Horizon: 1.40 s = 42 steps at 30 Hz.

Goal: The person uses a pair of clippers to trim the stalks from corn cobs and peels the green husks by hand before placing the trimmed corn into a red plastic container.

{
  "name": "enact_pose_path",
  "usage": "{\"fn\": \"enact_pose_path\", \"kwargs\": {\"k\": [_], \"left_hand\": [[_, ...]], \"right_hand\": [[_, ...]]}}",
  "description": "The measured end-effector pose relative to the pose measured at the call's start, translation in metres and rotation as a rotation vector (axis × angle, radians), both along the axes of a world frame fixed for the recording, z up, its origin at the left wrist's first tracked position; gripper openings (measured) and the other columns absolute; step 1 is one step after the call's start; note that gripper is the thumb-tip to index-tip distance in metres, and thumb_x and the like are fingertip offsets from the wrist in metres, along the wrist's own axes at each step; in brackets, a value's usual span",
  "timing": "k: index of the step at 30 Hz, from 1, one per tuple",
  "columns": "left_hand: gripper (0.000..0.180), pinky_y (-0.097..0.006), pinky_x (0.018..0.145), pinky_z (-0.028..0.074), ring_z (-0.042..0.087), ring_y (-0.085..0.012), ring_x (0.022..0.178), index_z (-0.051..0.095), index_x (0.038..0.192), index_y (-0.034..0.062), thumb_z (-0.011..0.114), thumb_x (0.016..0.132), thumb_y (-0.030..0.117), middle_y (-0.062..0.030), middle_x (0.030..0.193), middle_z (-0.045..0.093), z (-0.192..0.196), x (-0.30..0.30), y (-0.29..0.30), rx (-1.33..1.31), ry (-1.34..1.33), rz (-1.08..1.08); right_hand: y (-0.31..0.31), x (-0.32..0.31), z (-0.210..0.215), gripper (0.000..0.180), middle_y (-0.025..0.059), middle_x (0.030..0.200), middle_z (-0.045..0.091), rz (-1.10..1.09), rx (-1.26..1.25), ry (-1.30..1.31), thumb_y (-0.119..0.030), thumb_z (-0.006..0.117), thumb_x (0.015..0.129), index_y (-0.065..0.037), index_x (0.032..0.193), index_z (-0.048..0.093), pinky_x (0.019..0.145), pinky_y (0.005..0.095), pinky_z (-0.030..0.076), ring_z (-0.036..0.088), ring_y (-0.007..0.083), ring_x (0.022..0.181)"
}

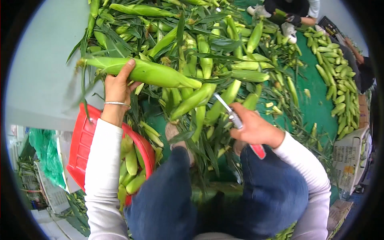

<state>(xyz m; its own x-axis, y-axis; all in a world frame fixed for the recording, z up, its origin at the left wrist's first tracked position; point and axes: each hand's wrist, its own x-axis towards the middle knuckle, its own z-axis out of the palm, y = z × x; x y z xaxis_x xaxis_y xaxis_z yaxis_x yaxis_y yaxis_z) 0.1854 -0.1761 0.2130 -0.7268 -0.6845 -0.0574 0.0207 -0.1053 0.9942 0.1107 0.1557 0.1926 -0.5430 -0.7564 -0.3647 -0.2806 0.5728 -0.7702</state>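
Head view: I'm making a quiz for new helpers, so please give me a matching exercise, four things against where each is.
Things:
1. corn ear
2. knife
3. red basket
4. white crate

Places:
a. at the right edge, beside the green mat
b. in the right hand
c. by the person's left knee, with trimmed cobs in it
d. in the left hand, over the pile

Pairs: 1-d, 2-b, 3-c, 4-a

Head cam, steep down, close-up.
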Motion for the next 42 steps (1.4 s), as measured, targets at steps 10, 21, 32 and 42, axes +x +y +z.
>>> {"fn": "enact_pose_path", "kwargs": {"k": [10, 21, 32, 42], "left_hand": [[0.045, -0.046, 0.079, 0.055, 0.061, -0.0270, 0.097, 0.055, 0.112, 0.0061, 0.072, 0.081, 0.036, -0.0109, 0.106, 0.061, -0.005, 0.012, 0.064, 0.515, 0.059, 0.061], [0.035, -0.031, 0.068, 0.056, 0.063, -0.0176, 0.090, 0.056, 0.108, 0.0044, 0.068, 0.085, 0.027, -0.0069, 0.100, 0.063, -0.132, -0.049, 0.132, 0.329, -0.210, 0.046], [0.039, -0.032, 0.068, 0.060, 0.065, -0.0199, 0.088, 0.055, 0.106, -0.0026, 0.066, 0.086, 0.029, -0.0126, 0.100, 0.063, -0.122, -0.049, 0.140, 0.376, -0.211, -0.035], [0.040, -0.045, 0.100, 0.042, 0.055, -0.0303, 0.112, 0.050, 0.122, -0.0015, 0.052, 0.092, 0.026, -0.0172, 0.123, 0.056, -0.117, -0.043, 0.133, 0.812, 0.056, -0.486]], "right_hand": [[0.049, -0.005, 0.024, 0.046, 0.0171, 0.097, 0.058, -0.086, -0.092, -0.279, -0.020, 0.064, 0.072, 0.004, 0.109, 0.049, 0.078, 0.0355, 0.046, 0.057, 0.0249, 0.090], [0.027, -0.043, -0.157, 0.042, 0.0064, 0.097, 0.060, -0.459, -0.291, -0.554, -0.004, 0.053, 0.080, -0.001, 0.121, 0.045, 0.072, 0.0282, 0.048, 0.060, 0.0161, 0.085], [0.066, -0.029, -0.116, 0.055, 0.0124, 0.080, 0.057, -0.552, -0.309, 0.111, -0.021, 0.075, 0.073, -0.001, 0.113, 0.043, 0.064, 0.0367, 0.049, 0.059, 0.0277, 0.068], [0.106, -0.023, -0.119, 0.041, 0.0109, 0.085, 0.061, -0.534, -0.205, -0.407, -0.016, 0.064, 0.079, 0.002, 0.113, 0.051, 0.068, 0.0338, 0.049, 0.062, 0.0200, 0.080]]}}
